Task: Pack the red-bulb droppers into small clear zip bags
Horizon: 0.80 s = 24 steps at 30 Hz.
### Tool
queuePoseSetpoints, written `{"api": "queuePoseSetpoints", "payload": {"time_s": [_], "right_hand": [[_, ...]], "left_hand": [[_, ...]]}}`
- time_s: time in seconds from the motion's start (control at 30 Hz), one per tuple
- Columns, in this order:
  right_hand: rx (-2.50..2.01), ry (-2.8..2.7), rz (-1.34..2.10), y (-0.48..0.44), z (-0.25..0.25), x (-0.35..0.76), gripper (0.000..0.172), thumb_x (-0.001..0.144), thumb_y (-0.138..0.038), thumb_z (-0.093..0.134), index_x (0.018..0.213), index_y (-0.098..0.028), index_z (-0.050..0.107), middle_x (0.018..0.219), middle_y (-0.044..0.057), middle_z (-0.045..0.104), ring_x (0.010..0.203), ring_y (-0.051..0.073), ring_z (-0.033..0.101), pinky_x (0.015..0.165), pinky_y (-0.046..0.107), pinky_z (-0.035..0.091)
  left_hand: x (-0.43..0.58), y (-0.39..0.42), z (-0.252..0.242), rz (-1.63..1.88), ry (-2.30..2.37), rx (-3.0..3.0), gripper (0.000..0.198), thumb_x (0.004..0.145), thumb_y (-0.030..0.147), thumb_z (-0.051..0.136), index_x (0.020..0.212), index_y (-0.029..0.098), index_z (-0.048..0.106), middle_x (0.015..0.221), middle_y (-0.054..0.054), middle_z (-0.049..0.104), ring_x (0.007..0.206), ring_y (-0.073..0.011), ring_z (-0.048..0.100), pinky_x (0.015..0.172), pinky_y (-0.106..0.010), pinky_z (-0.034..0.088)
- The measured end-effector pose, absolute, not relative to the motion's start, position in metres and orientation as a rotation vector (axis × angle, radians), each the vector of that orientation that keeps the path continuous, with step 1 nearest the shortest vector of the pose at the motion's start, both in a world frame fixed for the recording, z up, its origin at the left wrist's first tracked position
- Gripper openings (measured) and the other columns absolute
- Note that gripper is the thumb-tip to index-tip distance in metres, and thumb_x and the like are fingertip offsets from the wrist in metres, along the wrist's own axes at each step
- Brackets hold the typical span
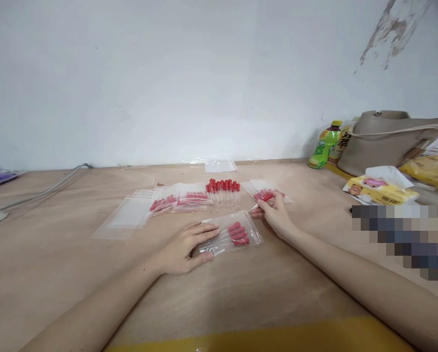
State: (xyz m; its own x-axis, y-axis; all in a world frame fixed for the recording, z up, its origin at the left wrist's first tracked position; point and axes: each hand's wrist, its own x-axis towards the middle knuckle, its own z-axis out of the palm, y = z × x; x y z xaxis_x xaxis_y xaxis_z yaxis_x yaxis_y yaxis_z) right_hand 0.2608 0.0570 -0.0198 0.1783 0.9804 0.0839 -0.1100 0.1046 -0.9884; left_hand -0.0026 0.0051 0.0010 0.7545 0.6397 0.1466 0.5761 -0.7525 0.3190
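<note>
Brown tabletop (248, 288): my left hand (189, 247) lies spread on a clear bag (254, 231), my right hand (276, 213) pinches a dropper (254, 208) — light, probably fragile, best gripped by its bulb (267, 196).

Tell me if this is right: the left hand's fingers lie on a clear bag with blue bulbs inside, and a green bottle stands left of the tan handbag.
Not quite: the bulbs are red, as the head view shows. The left hand does have fingers on that clear bag, and the green bottle does stand left of the tan handbag.
</note>
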Motion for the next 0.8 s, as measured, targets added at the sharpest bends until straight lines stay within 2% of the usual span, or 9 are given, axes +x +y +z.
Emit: {"api": "queuePoseSetpoints", "payload": {"time_s": [0.1,0.17,0.23,0.37,0.47,0.63,0.8], "right_hand": [[-1.073,-1.007,1.217,0.053,-0.018,0.256,0.020,0.075,-0.027,0.050,0.091,-0.023,0.038,0.063,-0.006,0.051,0.054,0.010,0.059,0.061,0.029,0.053],[-1.058,-1.031,1.274,0.050,-0.017,0.258,0.014,0.075,-0.024,0.052,0.086,-0.020,0.045,0.067,-0.004,0.054,0.057,0.009,0.059,0.064,0.027,0.052],[-1.086,-1.131,1.305,0.046,-0.017,0.263,0.014,0.072,-0.023,0.057,0.084,-0.018,0.050,0.068,-0.003,0.056,0.056,0.007,0.056,0.062,0.023,0.049],[-1.119,-1.438,1.379,0.043,-0.014,0.276,0.026,0.067,-0.027,0.064,0.088,-0.013,0.058,0.057,-0.005,0.054,0.047,0.004,0.045,0.048,0.018,0.038],[-1.110,-1.491,1.422,0.046,-0.015,0.282,0.034,0.063,-0.029,0.069,0.091,-0.014,0.056,0.058,-0.005,0.055,0.048,0.003,0.045,0.046,0.017,0.034],[-1.125,-1.487,1.448,0.047,-0.016,0.279,0.032,0.059,-0.031,0.072,0.079,-0.015,0.053,0.058,-0.004,0.057,0.045,0.003,0.046,0.042,0.017,0.031],[-1.128,-1.510,1.450,0.046,-0.013,0.271,0.030,0.061,-0.033,0.070,0.080,-0.015,0.055,0.060,-0.004,0.059,0.040,0.001,0.040,0.038,0.016,0.027]], "left_hand": [[-0.002,0.005,0.001,0.378,0.939,2.710,0.051,0.086,0.041,0.047,0.133,0.027,0.034,0.137,-0.003,0.037,0.126,-0.0232,0.033,0.104,-0.043,0.026],[-0.002,0.005,0.000,0.381,0.939,2.719,0.051,0.086,0.041,0.047,0.133,0.027,0.034,0.137,-0.003,0.037,0.125,-0.0232,0.033,0.104,-0.042,0.027],[-0.002,0.005,0.000,0.374,0.951,2.723,0.052,0.086,0.041,0.047,0.134,0.027,0.034,0.137,-0.003,0.037,0.126,-0.0234,0.032,0.104,-0.042,0.027],[-0.003,0.005,0.000,0.369,0.963,2.711,0.052,0.086,0.041,0.047,0.134,0.027,0.033,0.138,-0.003,0.036,0.126,-0.0237,0.032,0.104,-0.042,0.027],[-0.002,0.004,0.000,0.381,0.953,2.706,0.052,0.086,0.041,0.047,0.134,0.027,0.033,0.138,-0.003,0.036,0.125,-0.0240,0.033,0.103,-0.043,0.028],[-0.002,0.004,0.000,0.410,0.936,2.717,0.052,0.086,0.040,0.047,0.134,0.027,0.033,0.137,-0.004,0.038,0.125,-0.0241,0.034,0.102,-0.043,0.029],[-0.003,0.005,-0.002,0.399,0.949,2.727,0.053,0.086,0.041,0.048,0.134,0.026,0.032,0.137,-0.004,0.038,0.125,-0.0232,0.034,0.103,-0.042,0.028]]}}
